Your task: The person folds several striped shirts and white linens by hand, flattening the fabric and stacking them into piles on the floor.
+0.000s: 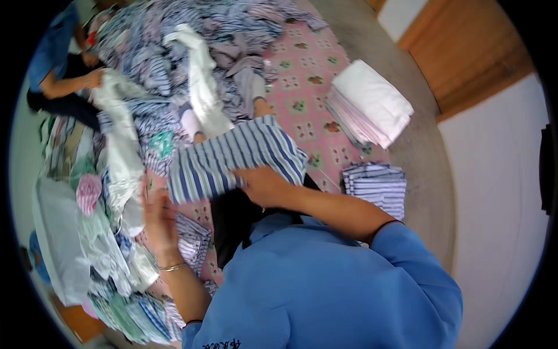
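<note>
Across my lap lies a folded cloth (238,154) with blue and white stripes, its right end hanging in loose creases. My right hand (264,186) rests on its near edge, fingers stretched toward the left and slightly blurred. Just left of the cloth, my left hand (160,218) is raised and apart from it. Its fingers point up, spread and smeared by motion, with nothing visible in them. Below the left hand, more folded striped cloth (193,238) lies beside my leg.
A big heap of striped clothes (151,52) covers the far floor. White cloths (203,81) lie on it. At right stand a white and pink folded stack (372,99) and a striped folded stack (376,189). Another person (64,75) handles white cloth at far left.
</note>
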{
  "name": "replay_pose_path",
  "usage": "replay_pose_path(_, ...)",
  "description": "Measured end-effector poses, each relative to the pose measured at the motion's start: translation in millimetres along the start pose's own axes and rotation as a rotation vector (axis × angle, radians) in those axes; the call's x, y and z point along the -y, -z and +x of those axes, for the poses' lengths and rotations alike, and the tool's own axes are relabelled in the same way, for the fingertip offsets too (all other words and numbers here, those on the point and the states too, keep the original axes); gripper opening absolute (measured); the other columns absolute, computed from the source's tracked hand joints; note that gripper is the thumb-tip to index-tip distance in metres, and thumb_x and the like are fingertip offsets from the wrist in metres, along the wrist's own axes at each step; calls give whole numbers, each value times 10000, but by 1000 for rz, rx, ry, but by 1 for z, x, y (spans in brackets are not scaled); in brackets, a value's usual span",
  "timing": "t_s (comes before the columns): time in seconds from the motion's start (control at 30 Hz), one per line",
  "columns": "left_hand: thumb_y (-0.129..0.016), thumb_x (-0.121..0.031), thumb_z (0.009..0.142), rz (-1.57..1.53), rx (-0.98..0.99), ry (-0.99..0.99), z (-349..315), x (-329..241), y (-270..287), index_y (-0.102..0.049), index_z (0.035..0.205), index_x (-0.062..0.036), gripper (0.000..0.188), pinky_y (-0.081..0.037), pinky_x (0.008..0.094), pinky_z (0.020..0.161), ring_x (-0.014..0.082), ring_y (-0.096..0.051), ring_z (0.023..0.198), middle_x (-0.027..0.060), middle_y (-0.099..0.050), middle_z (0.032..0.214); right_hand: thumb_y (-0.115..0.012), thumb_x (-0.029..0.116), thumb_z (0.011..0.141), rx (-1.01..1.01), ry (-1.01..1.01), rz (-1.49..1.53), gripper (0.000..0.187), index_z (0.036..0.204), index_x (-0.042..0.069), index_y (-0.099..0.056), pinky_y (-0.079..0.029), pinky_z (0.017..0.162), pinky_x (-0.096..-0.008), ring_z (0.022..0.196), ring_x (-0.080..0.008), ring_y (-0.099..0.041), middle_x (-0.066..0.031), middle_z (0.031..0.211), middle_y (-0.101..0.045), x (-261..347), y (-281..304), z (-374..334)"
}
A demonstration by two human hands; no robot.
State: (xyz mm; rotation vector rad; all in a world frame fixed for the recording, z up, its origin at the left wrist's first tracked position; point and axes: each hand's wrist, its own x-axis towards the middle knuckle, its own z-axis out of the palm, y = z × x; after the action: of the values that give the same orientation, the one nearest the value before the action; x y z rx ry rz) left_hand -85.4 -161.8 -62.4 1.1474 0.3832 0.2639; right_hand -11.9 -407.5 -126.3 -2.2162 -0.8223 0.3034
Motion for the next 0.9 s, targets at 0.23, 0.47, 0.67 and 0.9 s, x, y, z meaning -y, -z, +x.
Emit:
replay_pose_path(0.23, -486, -125, 922, 4, 281, -67, 35, -6, -50, -357, 1323, -42, 429, -436, 372, 938, 103, -527, 831, 19, -521, 886, -618, 192, 846, -949, -272, 1299, 407, 1200, 26, -506, -486, 802, -315, 886, -177, -599, -70, 1023, -619, -47, 157, -99)
replay_pose_path(0.47, -494, -110, 921, 46, 453, 83, 56, 54, -111, -437, 1253, -30, 347, -457, 326, 896, 92, -521, 839, 12, -523, 884, -394, 273, 956, -1747, 172, 1590, 449, 1326, 21, -360, -293, 1058, -472, 1238, -297, -406, -153, 1353, -411, -110, 113, -279)
replay_pose_path(0.67, -501, -112, 920, 152, 499, 149, 77, 84, -151, -480, 1206, -24, 300, -462, 309, 858, 112, -536, 838, 23, -541, 876, -397, 213, 961, -2096, -535, 1912, 442, 1334, 24, -256, -354, 972, -564, 1218, -331, -404, -143, 1372, -314, -223, -58, -322)
replay_pose_path(0.9, -516, -128, 918, 306, 474, 170, 69, 92, -152, -490, 1174, -8, 284, -470, 304, 831, 102, -543, 812, 23, -549, 861, -423, 194, 953, -2154, -657, 1990, 278, 1189, 47, -414, -364, 966, -565, 1146, -321, -475, -163, 1202, -421, -254, -103, -288)
